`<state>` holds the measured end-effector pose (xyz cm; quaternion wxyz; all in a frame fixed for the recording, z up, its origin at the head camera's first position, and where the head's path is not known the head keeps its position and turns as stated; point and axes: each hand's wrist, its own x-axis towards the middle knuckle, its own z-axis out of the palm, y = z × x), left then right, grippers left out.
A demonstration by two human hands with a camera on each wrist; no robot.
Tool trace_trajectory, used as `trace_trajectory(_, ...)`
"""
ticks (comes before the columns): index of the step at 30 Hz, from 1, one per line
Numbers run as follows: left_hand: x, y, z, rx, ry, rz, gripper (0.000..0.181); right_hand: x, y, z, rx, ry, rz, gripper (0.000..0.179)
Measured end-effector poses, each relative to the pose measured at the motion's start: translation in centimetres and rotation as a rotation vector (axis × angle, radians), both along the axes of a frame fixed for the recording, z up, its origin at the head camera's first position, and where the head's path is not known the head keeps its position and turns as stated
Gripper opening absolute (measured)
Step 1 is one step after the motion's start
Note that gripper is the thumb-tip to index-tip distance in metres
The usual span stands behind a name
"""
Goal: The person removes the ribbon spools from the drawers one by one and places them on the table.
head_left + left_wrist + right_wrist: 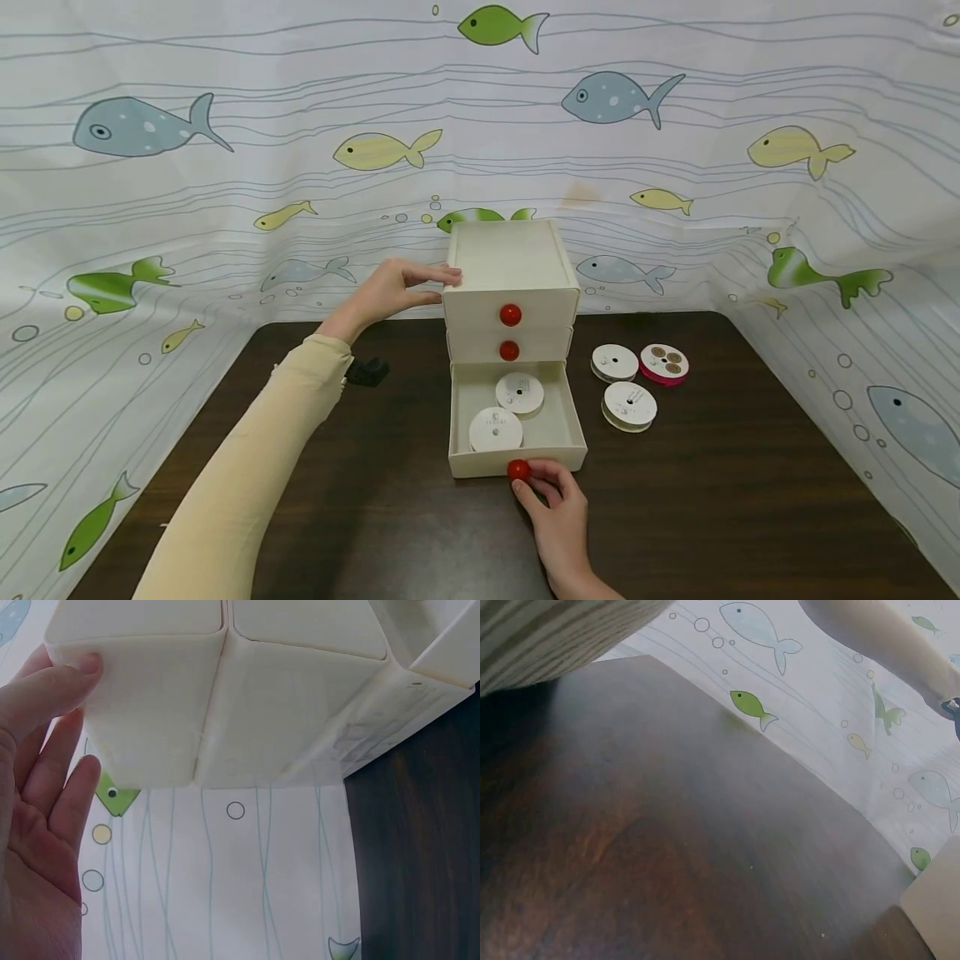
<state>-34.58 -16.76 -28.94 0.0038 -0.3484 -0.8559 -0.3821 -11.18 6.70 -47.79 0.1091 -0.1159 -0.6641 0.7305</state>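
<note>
- A dark wooden tabletop [750, 500], fenced in by a white curtain printed with fish [135, 125].
- Right hand [558, 512] pinches the red knob [518, 471] on the front of the bottom drawer [570, 433], fingers curled round it.
- That drawer stands pulled out, two white spools [506, 412] lying inside.
- Left hand [390, 292] lies flat against the upper left side of the white drawer chest [510, 258], fingers straight, thumb on the corner edge.
- Two upper drawers sit closed, each with a red knob.
- Right of the chest: two more white spools [622, 383] and a pink-rimmed spool [664, 363], close together.
- A small black object [367, 372] lies left of the chest, under the sleeve [255, 467].
</note>
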Motion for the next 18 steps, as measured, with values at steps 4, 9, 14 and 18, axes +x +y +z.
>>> trace_trajectory(4,-0.1,0.0,-0.1,0.01,-0.006,0.005,0.037,0.1,0.2,0.0,0.003,-0.013,0.012,0.031)
trace_trajectory(9,-0.1,0.1,-0.1,0.012,-0.003,0.005,0.037,0.1,0.5,0.1,0.022,-0.018,0.03,0.029)
trace_trajectory(14,-0.1,0.0,-0.1,0.012,-0.006,0.008,0.036,-0.1,1.3,0.4,0.047,-0.025,0.071,0.027)
trace_trajectory(18,0.0,0.0,-0.2,0.017,-0.005,0.005,0.036,-0.3,2.1,0.4,0.134,-0.005,0.09,0.021)
